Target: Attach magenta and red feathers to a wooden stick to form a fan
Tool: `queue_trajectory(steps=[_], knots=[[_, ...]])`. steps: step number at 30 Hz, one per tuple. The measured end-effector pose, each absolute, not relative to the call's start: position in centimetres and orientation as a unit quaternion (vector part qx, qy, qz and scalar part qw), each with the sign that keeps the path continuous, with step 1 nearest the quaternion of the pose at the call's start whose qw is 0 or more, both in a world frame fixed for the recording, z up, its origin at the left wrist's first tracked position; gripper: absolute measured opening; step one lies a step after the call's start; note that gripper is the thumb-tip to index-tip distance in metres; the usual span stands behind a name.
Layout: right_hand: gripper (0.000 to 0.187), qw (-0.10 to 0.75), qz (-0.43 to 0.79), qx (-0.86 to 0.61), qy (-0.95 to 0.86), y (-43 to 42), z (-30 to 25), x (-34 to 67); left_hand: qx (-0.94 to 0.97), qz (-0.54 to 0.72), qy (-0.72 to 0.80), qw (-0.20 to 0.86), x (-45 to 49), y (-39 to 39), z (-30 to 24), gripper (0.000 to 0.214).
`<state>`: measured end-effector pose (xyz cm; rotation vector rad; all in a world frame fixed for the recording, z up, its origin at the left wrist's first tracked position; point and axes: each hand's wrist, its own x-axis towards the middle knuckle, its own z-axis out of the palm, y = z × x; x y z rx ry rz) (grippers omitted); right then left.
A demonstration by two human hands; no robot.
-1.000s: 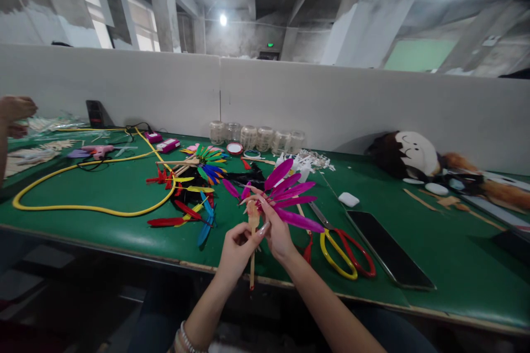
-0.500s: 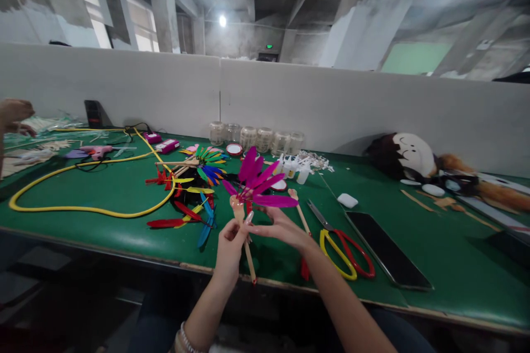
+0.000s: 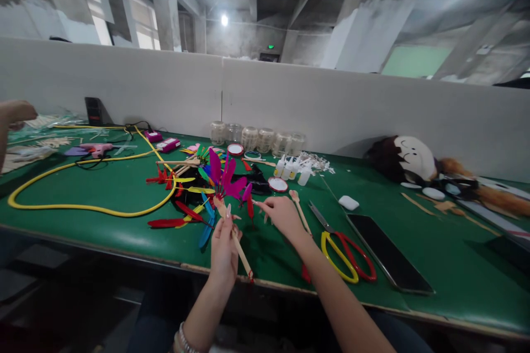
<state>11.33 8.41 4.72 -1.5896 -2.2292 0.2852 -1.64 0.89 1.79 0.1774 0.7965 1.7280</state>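
My left hand (image 3: pixel 223 251) grips a wooden stick (image 3: pixel 242 253) with a wider, spoon-like head, held slanted above the near edge of the table. Magenta feathers (image 3: pixel 226 176) fan out from its head, and a small red feather (image 3: pixel 250 208) hangs at the fan's right side. Just right of that red feather is my right hand (image 3: pixel 279 215), thumb and forefinger drawn together in a pinch. What lies between those fingertips is too small to make out. Behind and left of the fan lie loose red, yellow and blue feathers (image 3: pixel 201 190).
Scissors (image 3: pixel 343 256), a phone (image 3: pixel 387 251) and another wooden stick (image 3: pixel 300 212) lie to the right. Farther back are glue bottles (image 3: pixel 290 168) and glass jars (image 3: pixel 265 139). A yellow cable (image 3: pixel 83 208) loops at left, near a pink glue gun (image 3: pixel 97 149) and another person's hand (image 3: pixel 19 113).
My right hand has drawn away from the stick to the right. My left hand has shifted slightly left, and the feather fan has turned and tilted left with it.
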Motion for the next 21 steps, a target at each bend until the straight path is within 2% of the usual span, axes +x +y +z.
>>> queue_trajectory(steps=[10, 17, 21], knots=[[0.030, 0.142, 0.086, -0.533, -0.830, 10.2, 4.9, 7.2, 0.073, 0.732, 0.355, 0.577, -1.8, 1.1, 1.5, 0.041], [0.038, 0.110, 0.109, -0.595, -0.789, 11.4, 4.0, 5.2, 0.104, 0.732, 0.325, 0.589, -1.9, 1.2, 1.1, 0.033], [0.052, 0.100, 0.130, -0.619, -0.768, 12.0, 3.6, 5.1, 0.103, 0.730, 0.320, 0.595, -2.0, 1.1, 1.1, 0.035]])
